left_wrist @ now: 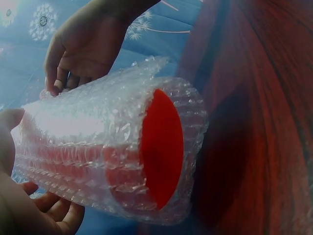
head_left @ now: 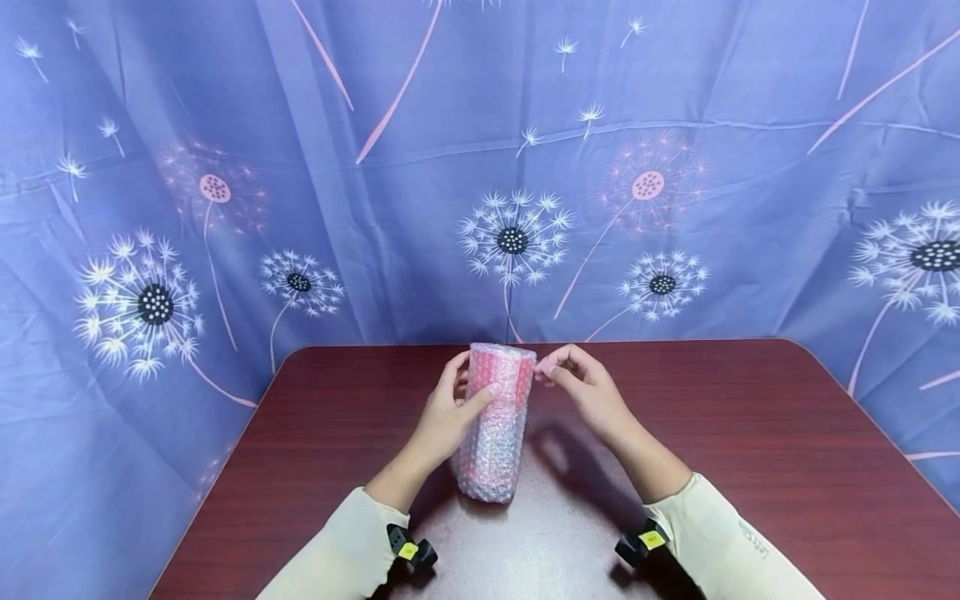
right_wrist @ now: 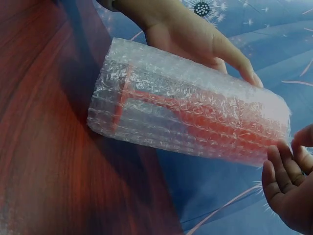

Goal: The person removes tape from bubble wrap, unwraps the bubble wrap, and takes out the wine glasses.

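Nearest are a person's pale sleeves (head_left: 330, 546), with a small black box (head_left: 423, 557) by each wrist. The left hand (head_left: 450, 412) curls around a red, bubble-wrapped bundle (head_left: 495, 442) over the middle of the bench (head_left: 750, 433). The right hand (head_left: 592, 392) pinches its top edge, finger to thumb. Behind hangs a blue cloth (head_left: 420, 217) with dandelions.

Glare whitens the bubble wrap (left_wrist: 73, 122), shadows darken the table (head_left: 750, 433), and wrist views look dimmer.

Blue dandelion-print curtain (head_left: 405, 242) behind red-brown table (head_left: 757, 425).
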Motion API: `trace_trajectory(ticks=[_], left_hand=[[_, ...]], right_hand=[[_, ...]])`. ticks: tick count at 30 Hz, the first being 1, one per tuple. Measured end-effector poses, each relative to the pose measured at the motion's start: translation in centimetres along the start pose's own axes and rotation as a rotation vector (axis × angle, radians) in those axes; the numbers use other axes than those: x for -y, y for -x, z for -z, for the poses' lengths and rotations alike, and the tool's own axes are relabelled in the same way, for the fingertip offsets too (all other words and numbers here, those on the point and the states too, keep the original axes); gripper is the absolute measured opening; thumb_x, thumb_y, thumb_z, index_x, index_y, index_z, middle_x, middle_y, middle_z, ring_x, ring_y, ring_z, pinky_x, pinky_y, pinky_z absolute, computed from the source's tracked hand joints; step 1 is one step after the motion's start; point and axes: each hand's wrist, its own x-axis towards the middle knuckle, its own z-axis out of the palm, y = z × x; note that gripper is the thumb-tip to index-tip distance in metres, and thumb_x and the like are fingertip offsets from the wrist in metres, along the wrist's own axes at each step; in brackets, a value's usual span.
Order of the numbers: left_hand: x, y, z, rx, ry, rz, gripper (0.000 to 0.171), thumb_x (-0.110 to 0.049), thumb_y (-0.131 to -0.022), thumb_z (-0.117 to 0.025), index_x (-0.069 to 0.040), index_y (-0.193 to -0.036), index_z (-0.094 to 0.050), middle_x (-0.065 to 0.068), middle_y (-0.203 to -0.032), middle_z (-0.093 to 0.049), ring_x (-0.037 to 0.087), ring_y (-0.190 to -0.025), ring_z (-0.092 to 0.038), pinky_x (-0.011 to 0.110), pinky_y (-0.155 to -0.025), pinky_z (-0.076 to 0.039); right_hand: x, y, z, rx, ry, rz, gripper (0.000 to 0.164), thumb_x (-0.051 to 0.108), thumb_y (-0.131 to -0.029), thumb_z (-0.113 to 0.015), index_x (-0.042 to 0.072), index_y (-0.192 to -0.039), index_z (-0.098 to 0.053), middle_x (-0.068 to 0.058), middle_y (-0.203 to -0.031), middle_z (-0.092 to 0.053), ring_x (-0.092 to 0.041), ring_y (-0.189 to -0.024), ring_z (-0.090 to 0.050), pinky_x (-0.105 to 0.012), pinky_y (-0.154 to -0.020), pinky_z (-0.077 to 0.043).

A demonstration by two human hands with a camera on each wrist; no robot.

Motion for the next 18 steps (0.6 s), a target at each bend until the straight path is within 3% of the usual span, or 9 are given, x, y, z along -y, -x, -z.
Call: trace_trajectory(ticks=[3,7,14,18], left_hand=[[-0.01,0.05,-0.04,-0.011,-0.011,-0.005,0.071,-0.034,-0.093,-0.071,-0.025,-0.154,-0.037,0.015,-0.137,-0.059,0.03,-0.111,-0.062,0.044,-0.094,-0.054],[0.13,0.04,-0.09,-0.02,-0.01,-0.016,0.07,-0.033,-0.093,-0.072,-0.024,-0.153,-0.038,0.015,-0.136,-0.059,0.029,-0.109,-0.062,0.042,-0.092,-0.054],[-0.01,0.18,-0.1,-0.028,0.006,-0.026,0.07,-0.031,-0.092,-0.072,-0.024,-0.153,-0.038,0.015,-0.136,-0.059,0.028,-0.11,-0.062,0.042,-0.094,-0.053],[-0.15,0.22,-0.12,-0.026,0.005,-0.035,0.07,-0.033,-0.093,-0.072,-0.026,-0.153,-0.037,0.014,-0.136,-0.058,0.028,-0.108,-0.062,0.041,-0.093,-0.053]], right_hand=[[-0.09,0.0,-0.06,-0.013,-0.009,0.016,0.014,-0.001,-0.099,-0.052,-0.014,-0.103,-0.055,-0.016,-0.103,-0.067,-0.015,-0.094,-0.068,-0.026,-0.087,-0.057],[-0.22,-0.03,-0.1,-0.023,-0.02,0.022,0.014,-0.001,-0.099,-0.053,-0.014,-0.101,-0.055,-0.014,-0.102,-0.068,-0.018,-0.094,-0.069,-0.028,-0.087,-0.058],[-0.39,-0.12,-0.09,-0.037,-0.045,0.013,0.01,0.0,-0.097,-0.059,-0.009,-0.102,-0.058,0.005,-0.09,-0.07,-0.01,-0.086,-0.069,-0.025,-0.081,-0.058],[-0.4,-0.13,-0.07,-0.041,-0.065,0.019,0.015,0.001,-0.097,-0.061,-0.011,-0.105,-0.058,0.005,-0.089,-0.07,-0.011,-0.085,-0.068,-0.025,-0.08,-0.058]])
